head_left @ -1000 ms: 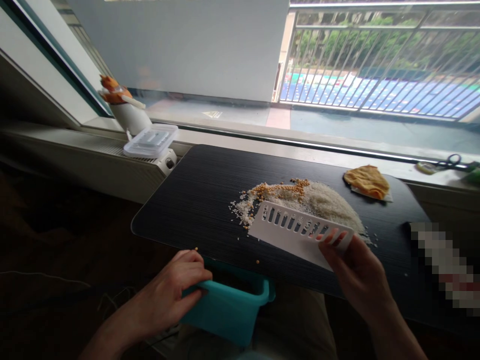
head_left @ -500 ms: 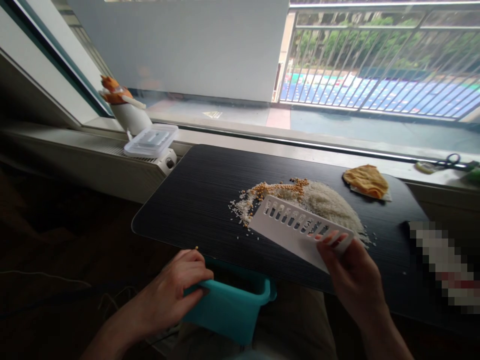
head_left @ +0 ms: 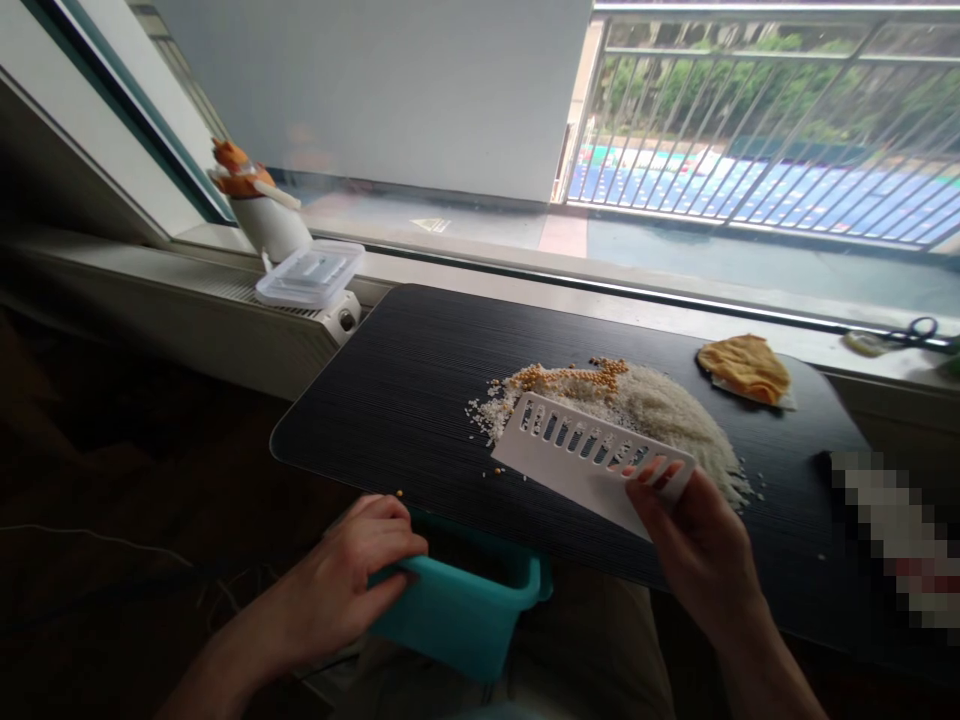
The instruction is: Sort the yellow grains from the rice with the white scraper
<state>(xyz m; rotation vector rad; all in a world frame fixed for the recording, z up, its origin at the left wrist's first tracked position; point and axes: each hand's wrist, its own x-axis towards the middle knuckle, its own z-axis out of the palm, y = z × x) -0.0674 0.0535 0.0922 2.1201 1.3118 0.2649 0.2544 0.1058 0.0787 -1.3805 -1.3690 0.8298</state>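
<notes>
My left hand (head_left: 367, 570) is closed round the left rim of a teal plastic bin (head_left: 457, 620), held just under the table's near edge. The bin's inside is dark. My right hand (head_left: 705, 530) grips the right end of a white slotted plastic plate (head_left: 570, 485), tilted over the near side of a spread pile of white rice (head_left: 675, 405). Yellow-brown beans (head_left: 570, 379), round like soybeans, lie along the pile's far left side. Stray grains dot the tabletop near the plate, and one bean sits by the table edge above my left hand.
The black table (head_left: 375, 380) meets a window sill. A folded yellow cloth (head_left: 746, 368) lies at its far right, a blurred-out object (head_left: 892, 530) at the right. On the left ledge are a clear plastic box (head_left: 311, 273) and a white holder (head_left: 270, 228). Scissors (head_left: 915, 330) rest on the sill.
The slotted plate has shifted slightly left and toward me in my right hand, its slots still over the pile's near side. My left hand keeps its hold on the bin. The view has turned slightly.
</notes>
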